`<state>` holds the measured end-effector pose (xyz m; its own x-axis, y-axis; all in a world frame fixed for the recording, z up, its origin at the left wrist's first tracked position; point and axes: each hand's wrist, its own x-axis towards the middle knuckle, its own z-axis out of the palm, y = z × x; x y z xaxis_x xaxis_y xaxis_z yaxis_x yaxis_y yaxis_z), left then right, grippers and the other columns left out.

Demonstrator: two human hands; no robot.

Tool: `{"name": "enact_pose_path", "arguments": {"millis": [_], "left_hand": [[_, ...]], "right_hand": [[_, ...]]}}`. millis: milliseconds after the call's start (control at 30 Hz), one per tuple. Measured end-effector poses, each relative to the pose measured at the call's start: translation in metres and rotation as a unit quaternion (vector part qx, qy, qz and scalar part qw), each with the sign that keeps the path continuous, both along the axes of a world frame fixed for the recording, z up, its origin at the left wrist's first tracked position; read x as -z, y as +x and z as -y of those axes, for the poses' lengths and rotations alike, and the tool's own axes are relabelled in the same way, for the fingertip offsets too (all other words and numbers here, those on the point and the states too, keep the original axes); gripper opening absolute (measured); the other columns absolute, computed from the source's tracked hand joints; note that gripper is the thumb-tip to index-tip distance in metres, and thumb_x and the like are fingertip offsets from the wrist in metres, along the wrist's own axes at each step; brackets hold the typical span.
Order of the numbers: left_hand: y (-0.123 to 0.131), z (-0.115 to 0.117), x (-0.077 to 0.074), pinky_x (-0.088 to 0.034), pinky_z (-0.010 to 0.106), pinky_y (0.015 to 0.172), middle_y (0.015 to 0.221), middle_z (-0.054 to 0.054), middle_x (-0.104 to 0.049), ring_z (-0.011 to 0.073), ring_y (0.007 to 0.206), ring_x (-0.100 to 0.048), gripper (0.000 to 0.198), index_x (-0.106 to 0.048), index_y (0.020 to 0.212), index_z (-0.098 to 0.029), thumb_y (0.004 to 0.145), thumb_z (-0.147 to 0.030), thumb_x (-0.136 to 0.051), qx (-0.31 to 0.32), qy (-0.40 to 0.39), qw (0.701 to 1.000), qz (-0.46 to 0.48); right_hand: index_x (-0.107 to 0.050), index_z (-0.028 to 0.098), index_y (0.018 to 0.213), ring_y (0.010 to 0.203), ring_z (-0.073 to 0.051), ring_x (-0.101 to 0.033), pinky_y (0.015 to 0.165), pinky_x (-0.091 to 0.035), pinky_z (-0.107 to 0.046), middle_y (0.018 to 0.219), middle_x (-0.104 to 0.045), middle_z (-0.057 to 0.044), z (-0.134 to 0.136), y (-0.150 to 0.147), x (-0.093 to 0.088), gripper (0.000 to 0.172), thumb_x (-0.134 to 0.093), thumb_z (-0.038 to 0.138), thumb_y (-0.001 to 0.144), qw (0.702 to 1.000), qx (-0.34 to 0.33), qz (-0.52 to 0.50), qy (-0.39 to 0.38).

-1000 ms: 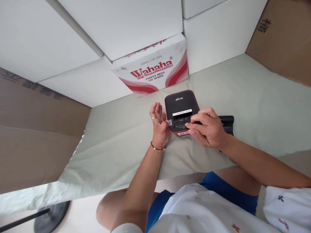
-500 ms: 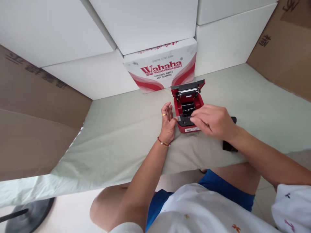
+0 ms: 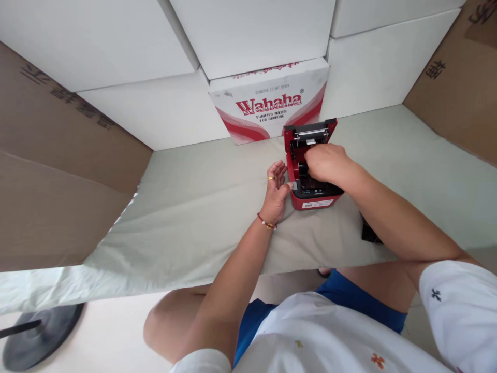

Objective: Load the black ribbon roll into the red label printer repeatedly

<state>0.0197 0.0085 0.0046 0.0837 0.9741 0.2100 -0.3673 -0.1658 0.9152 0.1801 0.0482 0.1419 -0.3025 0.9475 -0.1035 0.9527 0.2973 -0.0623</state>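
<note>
A red and black label printer (image 3: 317, 203) stands on the cloth with its lid (image 3: 310, 132) raised towards the back. My left hand (image 3: 276, 191) is at the printer's left side, the thumb pressed on a small grey piece at its front left corner and the other fingers curled along the side wall. My right hand (image 3: 328, 161) reaches down into the open compartment with its fingers curled. The fingertips, and whatever they hold, are hidden inside. Part of a dark roll shows left of the right hand.
Behind the printer a Wahaha water carton (image 3: 267, 103) leans against stacked white boxes (image 3: 373, 67). Brown cartons (image 3: 58, 171) flank the cloth-covered table (image 3: 202, 207) on the left and right. A black object (image 3: 370, 231) lies partly under my right forearm.
My right hand has moved from the printer's front edge back and down into the compartment. The left hand keeps its place at the corner. The view has shifted slightly.
</note>
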Motion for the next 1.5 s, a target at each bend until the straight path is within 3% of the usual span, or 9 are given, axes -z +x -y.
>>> {"name": "enact_pose_path", "arguments": {"millis": [167, 333, 533, 667, 767, 1067, 1300, 1400, 1500], "left_hand": [[0.000, 0.000, 0.000, -0.030, 0.052, 0.135, 0.161, 0.007, -0.049, 0.0285, 0.156, -0.044, 0.070, -0.048, 0.141, -0.037, 0.078, -0.039, -0.079, -0.003, -0.002, 1.000, -0.010], [0.001, 0.002, -0.003, -0.030, 0.052, 0.134, 0.159, 0.006, -0.051, 0.0288, 0.155, -0.045, 0.070, -0.052, 0.140, -0.036, 0.076, -0.039, -0.081, -0.014, -0.015, 1.000, -0.005], [0.001, 0.002, -0.007, -0.031, 0.053, 0.133, 0.157, 0.007, -0.052, 0.0296, 0.154, -0.045, 0.071, -0.054, 0.137, -0.035, 0.073, -0.041, -0.083, -0.012, -0.023, 1.000, 0.011], [-0.001, 0.002, -0.006, -0.037, 0.051, 0.129, 0.159, 0.008, -0.051, 0.0295, 0.152, -0.047, 0.073, -0.053, 0.137, -0.035, 0.073, -0.046, -0.085, -0.013, -0.020, 1.000, 0.007], [-0.002, 0.001, -0.005, -0.037, 0.049, 0.129, 0.159, 0.008, -0.051, 0.0295, 0.153, -0.046, 0.074, -0.054, 0.137, -0.035, 0.073, -0.052, -0.088, -0.011, -0.014, 1.000, -0.002], [-0.002, 0.001, -0.008, -0.039, 0.047, 0.127, 0.151, 0.006, -0.059, 0.0290, 0.149, -0.050, 0.070, -0.062, 0.131, -0.033, 0.073, -0.057, -0.091, 0.017, -0.004, 1.000, 0.025], [0.000, 0.001, -0.005, -0.037, 0.048, 0.127, 0.154, 0.006, -0.056, 0.0294, 0.151, -0.047, 0.069, -0.059, 0.135, -0.033, 0.076, -0.055, -0.088, 0.011, 0.005, 1.000, 0.015], [0.002, 0.001, -0.004, -0.037, 0.049, 0.128, 0.154, 0.007, -0.055, 0.0301, 0.152, -0.046, 0.067, -0.057, 0.135, -0.032, 0.079, -0.058, -0.085, 0.004, 0.010, 1.000, 0.008], [0.004, 0.003, -0.002, -0.036, 0.050, 0.129, 0.154, 0.008, -0.054, 0.0302, 0.151, -0.047, 0.067, -0.056, 0.135, -0.033, 0.081, -0.062, -0.082, -0.017, 0.008, 1.000, 0.007]], "right_hand": [[-0.077, 0.023, 0.115, 0.087, -0.030, -0.073, 0.073, -0.052, -0.041, 0.112, -0.081, -0.012, 0.051, 0.033, -0.030, 0.027, -0.070, 0.032, 0.090, 0.993, 0.002, -0.089, 0.083], [-0.074, 0.029, 0.121, 0.060, -0.020, -0.061, 0.064, -0.047, -0.038, 0.077, -0.075, -0.003, 0.089, 0.114, -0.061, 0.034, -0.067, 0.049, 0.095, 0.979, 0.092, -0.179, 0.001], [-0.076, 0.024, 0.105, 0.073, -0.026, -0.070, 0.073, -0.052, -0.042, 0.087, -0.080, -0.010, 0.078, 0.152, -0.005, 0.029, -0.066, 0.048, 0.091, 0.968, 0.128, -0.173, -0.126], [-0.078, 0.023, 0.118, 0.071, -0.024, -0.069, 0.069, -0.053, -0.040, 0.092, -0.081, -0.008, 0.078, 0.146, 0.028, 0.043, -0.059, 0.053, 0.093, 0.968, 0.113, -0.213, -0.061], [-0.080, 0.026, 0.123, 0.069, -0.025, -0.068, 0.070, -0.055, -0.042, 0.093, -0.080, -0.007, 0.082, 0.164, 0.036, 0.045, -0.056, 0.048, 0.092, 0.970, 0.127, -0.209, 0.003], [-0.080, 0.026, 0.120, 0.098, -0.034, -0.076, 0.086, -0.058, -0.049, 0.118, -0.082, -0.012, 0.082, 0.187, 0.051, 0.047, -0.060, 0.049, 0.084, 0.982, 0.090, -0.133, -0.096], [-0.082, 0.037, 0.111, 0.074, -0.031, -0.069, 0.067, -0.048, -0.050, 0.090, -0.079, -0.015, 0.105, 0.224, -0.033, 0.055, -0.068, 0.077, 0.075, 0.992, 0.115, -0.037, -0.042], [-0.080, 0.041, 0.123, 0.055, -0.022, -0.056, 0.056, -0.041, -0.045, 0.066, -0.064, -0.007, 0.110, 0.194, -0.074, 0.073, -0.057, 0.094, 0.078, 0.993, 0.059, -0.103, -0.006], [-0.081, 0.038, 0.126, 0.060, -0.021, -0.060, 0.063, -0.048, -0.043, 0.073, -0.070, -0.004, 0.094, 0.132, -0.083, 0.050, -0.060, 0.068, 0.091, 0.989, -0.017, -0.144, -0.003]]}}
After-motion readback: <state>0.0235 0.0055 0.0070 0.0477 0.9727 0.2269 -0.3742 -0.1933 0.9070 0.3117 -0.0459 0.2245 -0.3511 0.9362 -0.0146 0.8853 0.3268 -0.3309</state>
